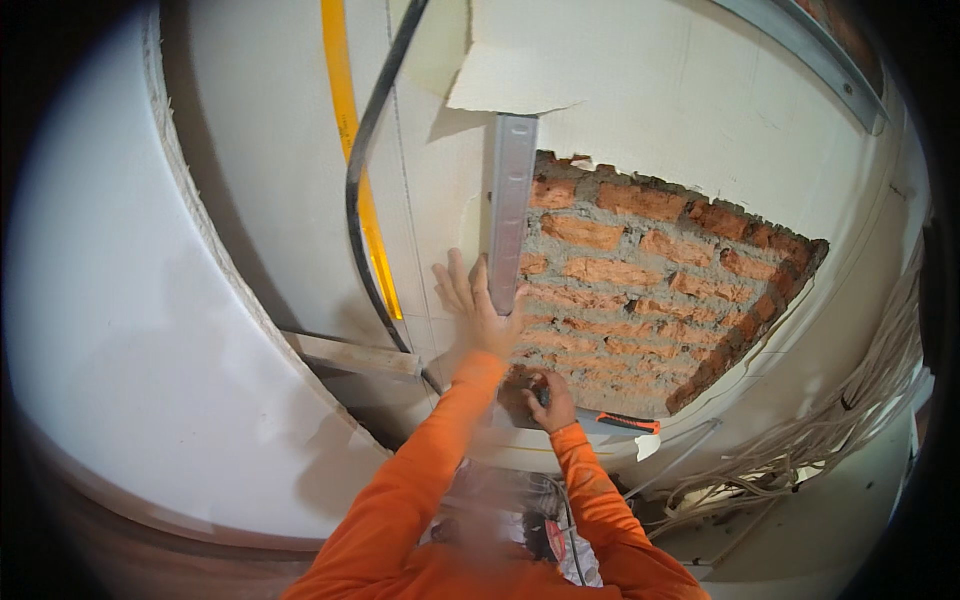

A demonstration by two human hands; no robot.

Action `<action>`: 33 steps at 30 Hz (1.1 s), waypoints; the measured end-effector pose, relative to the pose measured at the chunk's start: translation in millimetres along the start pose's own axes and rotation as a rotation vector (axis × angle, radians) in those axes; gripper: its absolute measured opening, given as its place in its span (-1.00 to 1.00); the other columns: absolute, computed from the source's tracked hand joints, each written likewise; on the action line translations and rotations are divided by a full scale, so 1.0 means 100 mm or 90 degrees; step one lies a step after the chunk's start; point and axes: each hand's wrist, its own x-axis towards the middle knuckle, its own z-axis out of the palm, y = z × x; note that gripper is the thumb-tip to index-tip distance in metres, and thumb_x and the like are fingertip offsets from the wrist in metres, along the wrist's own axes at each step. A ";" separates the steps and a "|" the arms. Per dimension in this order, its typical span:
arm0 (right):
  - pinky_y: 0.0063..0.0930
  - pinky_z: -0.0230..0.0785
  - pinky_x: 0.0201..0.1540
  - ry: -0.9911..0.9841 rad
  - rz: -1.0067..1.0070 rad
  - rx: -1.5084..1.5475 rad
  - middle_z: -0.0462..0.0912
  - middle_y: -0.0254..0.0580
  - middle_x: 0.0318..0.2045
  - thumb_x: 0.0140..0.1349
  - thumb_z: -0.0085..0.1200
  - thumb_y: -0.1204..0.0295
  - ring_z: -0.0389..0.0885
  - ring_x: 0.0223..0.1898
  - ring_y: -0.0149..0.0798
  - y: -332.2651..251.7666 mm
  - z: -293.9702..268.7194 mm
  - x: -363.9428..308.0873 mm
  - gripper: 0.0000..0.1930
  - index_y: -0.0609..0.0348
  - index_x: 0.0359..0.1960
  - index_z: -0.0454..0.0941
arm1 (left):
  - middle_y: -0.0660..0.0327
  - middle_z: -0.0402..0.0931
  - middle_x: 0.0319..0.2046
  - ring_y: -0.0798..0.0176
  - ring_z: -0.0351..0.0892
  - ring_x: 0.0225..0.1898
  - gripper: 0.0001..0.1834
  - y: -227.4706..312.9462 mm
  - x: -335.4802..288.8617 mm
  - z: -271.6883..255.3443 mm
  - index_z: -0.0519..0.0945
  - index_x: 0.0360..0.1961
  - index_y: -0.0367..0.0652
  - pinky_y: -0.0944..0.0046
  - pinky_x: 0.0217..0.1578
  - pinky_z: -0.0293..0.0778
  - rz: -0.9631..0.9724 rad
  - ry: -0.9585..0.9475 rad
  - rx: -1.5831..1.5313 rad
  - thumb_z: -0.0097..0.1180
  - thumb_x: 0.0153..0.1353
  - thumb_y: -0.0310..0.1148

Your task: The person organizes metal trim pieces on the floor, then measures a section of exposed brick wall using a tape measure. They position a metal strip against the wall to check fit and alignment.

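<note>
My left hand lies with fingers spread against the pale wall board, its thumb side at the lower end of a grey metal profile. The profile stands upright along the left edge of an opening that shows rough brickwork. Lower and to the right, my right hand is closed near the opening's bottom left corner. Something small and dark sits in its fingers, too covered to name. An orange and black utility knife rests on the lower edge of the opening, right of that hand.
A yellow strip and a black cable run down the board at left. A short pale bar sticks out below them. Bundled cables hang at right. Another metal profile is at upper right. A torn board flap overhangs the upright profile.
</note>
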 end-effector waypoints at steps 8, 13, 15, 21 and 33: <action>-0.11 0.36 0.01 0.009 -0.038 -0.021 0.57 0.14 -0.08 0.10 0.26 0.23 0.51 -0.02 0.19 -0.31 0.92 0.52 -0.53 0.25 -0.02 0.50 | -0.11 -0.19 0.46 -0.34 -0.47 0.46 -0.13 -0.01 -0.01 0.05 0.19 0.35 -0.07 -0.43 0.32 -0.47 0.004 -0.007 0.004 0.33 0.08 -0.07; -0.09 0.34 0.03 0.056 0.023 0.075 0.58 0.16 -0.08 0.11 0.23 0.20 0.50 0.01 0.20 0.02 1.07 0.48 -0.54 0.26 -0.05 0.53 | -0.13 -0.22 0.46 -0.36 -0.51 0.46 -0.11 0.00 0.00 -0.05 0.16 0.37 -0.08 -0.45 0.31 -0.49 -0.002 -0.080 -0.051 0.31 0.09 -0.05; -0.09 0.33 0.05 0.069 0.037 0.126 0.57 0.16 -0.05 0.12 0.22 0.19 0.49 0.03 0.20 -0.09 1.07 0.43 -0.52 0.27 -0.02 0.51 | -0.14 -0.25 0.46 -0.37 -0.55 0.46 -0.10 -0.07 -0.02 -0.14 0.15 0.38 -0.09 -0.45 0.30 -0.52 0.004 -0.107 -0.117 0.31 0.09 -0.06; -0.15 0.28 0.15 0.108 -0.033 0.038 0.46 0.23 0.12 0.13 0.23 0.21 0.45 0.12 0.20 -0.38 0.97 0.47 -0.35 0.35 0.17 0.33 | -0.19 -0.39 0.47 -0.46 -0.69 0.42 -0.05 -0.32 -0.09 -0.17 0.01 0.41 -0.17 -0.48 0.27 -0.62 0.070 -0.213 -0.064 0.26 0.12 -0.10; -0.18 0.23 0.22 0.147 -0.056 0.081 0.39 0.28 0.16 0.12 0.25 0.28 0.38 0.20 0.22 -0.53 0.97 0.50 -0.25 0.29 0.29 0.16 | -0.25 -0.38 0.46 -0.46 -0.60 0.43 -0.02 -0.29 -0.09 -0.11 -0.10 0.43 -0.19 -0.48 0.27 -0.56 0.104 -0.151 -0.054 0.22 0.14 -0.13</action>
